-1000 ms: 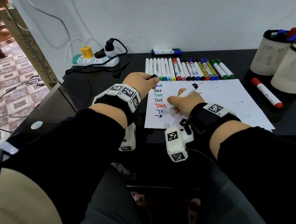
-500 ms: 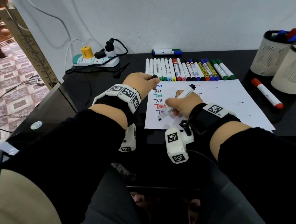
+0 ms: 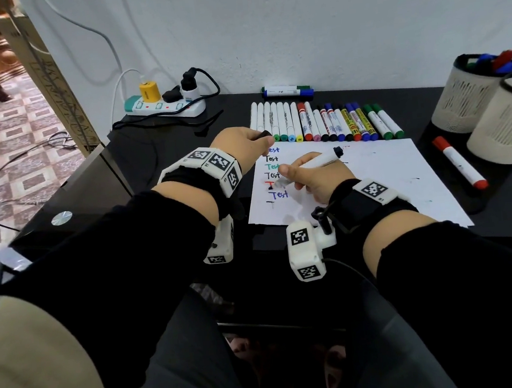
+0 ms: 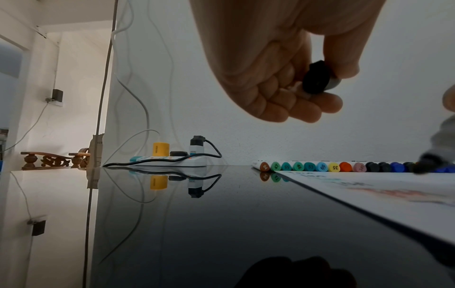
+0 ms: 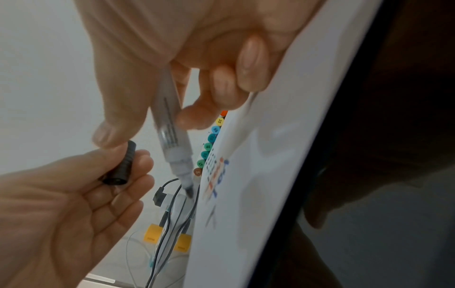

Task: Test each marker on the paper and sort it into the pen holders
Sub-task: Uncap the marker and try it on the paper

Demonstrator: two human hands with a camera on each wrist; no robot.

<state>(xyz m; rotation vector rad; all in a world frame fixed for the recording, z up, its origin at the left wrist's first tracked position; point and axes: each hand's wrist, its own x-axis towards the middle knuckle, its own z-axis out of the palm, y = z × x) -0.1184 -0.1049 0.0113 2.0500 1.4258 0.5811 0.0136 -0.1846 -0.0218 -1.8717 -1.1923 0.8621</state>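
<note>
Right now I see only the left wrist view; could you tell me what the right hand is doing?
Observer: The right hand grips an uncapped marker, tip down by the paper's left edge.
Operator: Thank you. Where are the holders?
Observer: Right of the paper: the far holder, with markers in it, and the near holder.
Operator: Is anything lying loose near them?
Observer: A red marker lies between the paper and the holders.

You are working over a glossy, mirror-smooth black tabletop point(image 4: 197, 224), a matt white paper sheet point(image 3: 381, 175) and ribbed black plastic cap point(image 5: 123, 165).
</note>
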